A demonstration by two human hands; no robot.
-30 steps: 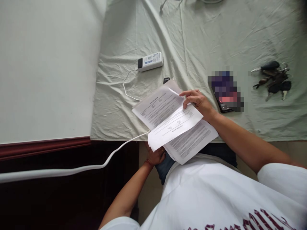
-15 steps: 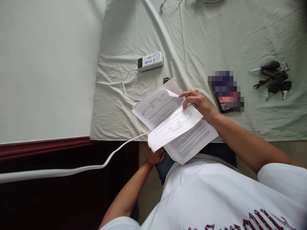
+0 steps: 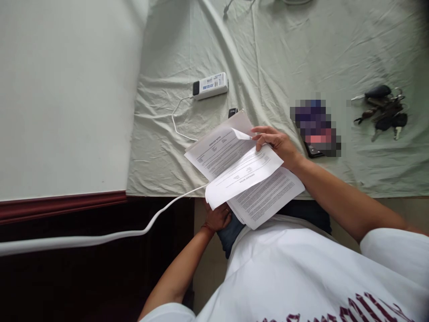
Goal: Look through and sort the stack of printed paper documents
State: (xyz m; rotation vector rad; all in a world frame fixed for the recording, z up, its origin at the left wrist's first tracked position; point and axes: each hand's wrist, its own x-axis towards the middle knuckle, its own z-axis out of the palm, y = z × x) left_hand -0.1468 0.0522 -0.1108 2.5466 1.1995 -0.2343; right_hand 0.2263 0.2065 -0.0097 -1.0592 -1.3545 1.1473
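Note:
A stack of printed sheets [image 3: 268, 201] rests at the table's front edge, its near part overhanging my lap. One printed sheet [image 3: 231, 179] is lifted and bent over the stack, its near left corner curling up. My right hand [image 3: 273, 142] has its fingers on the far right edge of that lifted sheet, pinching it. Below the curled corner, my left hand [image 3: 217, 218] is curled at the stack's left edge, gripping the papers; the sheet hides part of it. A band circles the left wrist and a ring shows on one finger.
Behind the papers lie a white power bank [image 3: 211, 86] with a white cable [image 3: 174, 118] and a small black object [image 3: 232, 112]. To the right are a partly blurred phone [image 3: 315, 151] and a bunch of keys [image 3: 385, 109]. A thicker white cord [image 3: 154, 221] crosses the left side.
The lifted sheet's near corner has shifted slightly up and left. My right hand has barely moved, still at the sheet's edge. The left hand stays in place.

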